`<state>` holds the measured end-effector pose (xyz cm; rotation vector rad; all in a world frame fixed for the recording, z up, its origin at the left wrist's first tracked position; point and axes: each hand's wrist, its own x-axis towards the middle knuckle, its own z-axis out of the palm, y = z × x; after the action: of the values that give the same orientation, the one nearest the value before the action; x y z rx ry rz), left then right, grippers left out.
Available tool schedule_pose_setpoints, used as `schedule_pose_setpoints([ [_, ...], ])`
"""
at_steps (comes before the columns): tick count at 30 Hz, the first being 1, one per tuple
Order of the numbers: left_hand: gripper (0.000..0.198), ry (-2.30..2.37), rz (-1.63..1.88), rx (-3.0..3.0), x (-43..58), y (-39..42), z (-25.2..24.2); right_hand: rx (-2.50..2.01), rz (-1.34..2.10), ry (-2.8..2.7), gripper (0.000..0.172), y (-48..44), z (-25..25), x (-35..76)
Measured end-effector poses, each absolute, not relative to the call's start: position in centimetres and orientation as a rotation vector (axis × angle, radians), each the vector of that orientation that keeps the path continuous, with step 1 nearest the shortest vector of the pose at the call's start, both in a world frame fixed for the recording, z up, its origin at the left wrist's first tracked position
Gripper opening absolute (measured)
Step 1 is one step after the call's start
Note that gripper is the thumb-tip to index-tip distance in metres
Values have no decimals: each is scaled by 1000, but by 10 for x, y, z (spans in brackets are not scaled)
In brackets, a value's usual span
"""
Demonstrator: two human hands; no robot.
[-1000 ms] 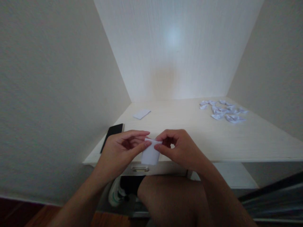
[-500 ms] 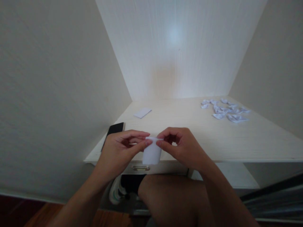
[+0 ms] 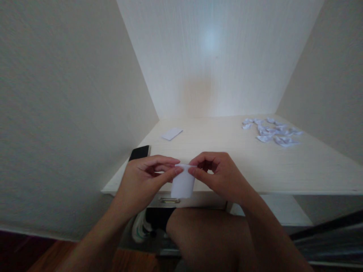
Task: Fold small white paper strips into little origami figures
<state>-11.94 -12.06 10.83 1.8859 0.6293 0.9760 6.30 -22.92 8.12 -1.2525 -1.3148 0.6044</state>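
A small white piece of paper (image 3: 183,186) hangs between my hands, just over the front edge of the desk. My left hand (image 3: 150,175) pinches its upper left corner between thumb and fingers. On the upper right corner, my right hand (image 3: 214,170) has a like pinch, thumb on the near face. The paper's top edge looks slightly curled or folded; the fingers behind it are partly hidden. Its lower edge hangs free in front of the drawer.
A flat stack or sheet of white paper (image 3: 172,133) lies at the back left of the desk (image 3: 215,136). Several crumpled or twisted white paper pieces (image 3: 266,130) are gathered at the back right. A black phone (image 3: 140,152) rests by the left wall, partly behind my left hand.
Both hands keep the same pinch on the paper. The whole view has shifted very slightly; little else differs.
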Motion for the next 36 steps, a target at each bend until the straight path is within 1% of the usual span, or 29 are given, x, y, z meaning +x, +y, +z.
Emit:
schedule_pose_setpoints([
  [9, 12, 600, 1016, 1931, -124, -119, 107, -1276, 593, -1330, 11, -230, 82, 63],
  [15, 11, 569, 993, 1997, -127, -116, 106, -1384, 464, -1463, 7, -234, 85, 62],
  [21, 9, 516, 879, 2158, -133, -113, 112, -1478, 400, -1542, 10, -239, 91, 57],
  [25, 8, 512, 779, 2159, -135, -111, 114, -1535, 319, -1584, 9, -240, 92, 56],
  [30, 7, 564, 726, 2059, -134, -110, 115, -1480, 427, -1526, 6, -237, 89, 59],
  [36, 7, 610, 720, 2018, -133, -112, 117, -1390, 542, -1441, 7, -234, 84, 62],
])
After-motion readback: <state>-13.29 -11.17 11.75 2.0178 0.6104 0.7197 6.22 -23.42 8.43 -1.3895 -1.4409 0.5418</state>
